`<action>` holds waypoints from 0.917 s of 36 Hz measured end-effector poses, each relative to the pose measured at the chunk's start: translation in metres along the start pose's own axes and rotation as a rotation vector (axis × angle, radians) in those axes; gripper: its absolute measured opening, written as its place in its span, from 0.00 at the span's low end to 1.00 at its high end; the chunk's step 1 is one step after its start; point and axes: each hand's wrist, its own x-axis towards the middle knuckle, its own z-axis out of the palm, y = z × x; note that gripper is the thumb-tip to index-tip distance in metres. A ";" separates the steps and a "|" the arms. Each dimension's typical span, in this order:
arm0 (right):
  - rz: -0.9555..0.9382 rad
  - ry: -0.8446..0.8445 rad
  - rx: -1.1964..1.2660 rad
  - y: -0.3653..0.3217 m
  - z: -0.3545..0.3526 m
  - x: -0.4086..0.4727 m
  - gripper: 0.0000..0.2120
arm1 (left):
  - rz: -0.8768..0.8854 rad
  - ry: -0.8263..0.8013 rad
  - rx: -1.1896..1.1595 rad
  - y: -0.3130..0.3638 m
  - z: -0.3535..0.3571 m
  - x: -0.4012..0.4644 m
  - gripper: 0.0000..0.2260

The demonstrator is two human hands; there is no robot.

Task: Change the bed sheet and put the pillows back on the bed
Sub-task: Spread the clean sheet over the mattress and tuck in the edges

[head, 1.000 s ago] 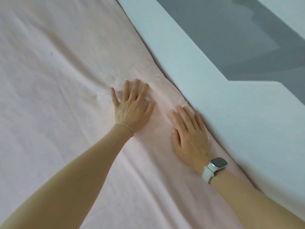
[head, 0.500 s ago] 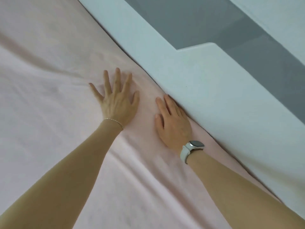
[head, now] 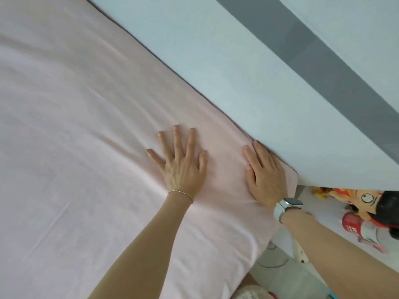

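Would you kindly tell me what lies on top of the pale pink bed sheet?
Both hands press flat on the pale pink bed sheet: left hand, right hand. No pillows show; the mattress underneath is covered.

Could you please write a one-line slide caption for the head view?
Left hand and right hand press flat on the pink sheet beside the pale headboard.

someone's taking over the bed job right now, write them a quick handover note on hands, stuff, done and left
Left hand: flat, fingers spread, pressing the pale pink cotton bed sheet.
Right hand: flat on the sheet's edge, against the light blue wall.
Done: pink sheet covers the mattress, with soft creases near the hands.
Left: smooth out the creases, check this corner is seated, put the pillows back; none are in view.
Beside the bed: a cartoon plush toy and a red can.
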 end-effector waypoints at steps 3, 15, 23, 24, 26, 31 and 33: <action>0.075 -0.059 -0.017 0.020 -0.002 -0.033 0.22 | -0.022 -0.045 -0.041 0.023 0.010 -0.031 0.27; 0.480 -0.252 0.399 0.022 -0.008 -0.092 0.26 | 0.071 -0.217 0.030 0.072 0.042 -0.185 0.25; -0.065 -0.180 -0.064 -0.002 -0.035 -0.093 0.28 | -0.343 -0.059 -0.070 0.031 0.029 -0.224 0.30; -0.186 -0.234 -0.090 -0.006 -0.032 -0.088 0.28 | -0.423 -0.096 -0.069 0.025 0.031 -0.228 0.31; -0.355 -0.379 -0.209 -0.006 -0.022 -0.079 0.27 | -0.517 -0.165 -0.083 0.024 0.037 -0.239 0.33; -0.411 -0.492 -0.348 0.027 -0.014 -0.063 0.29 | -0.580 -0.234 -0.098 0.060 0.062 -0.270 0.36; -0.359 -0.477 -0.372 0.036 -0.017 -0.066 0.30 | -0.610 -0.255 -0.117 0.072 0.070 -0.282 0.37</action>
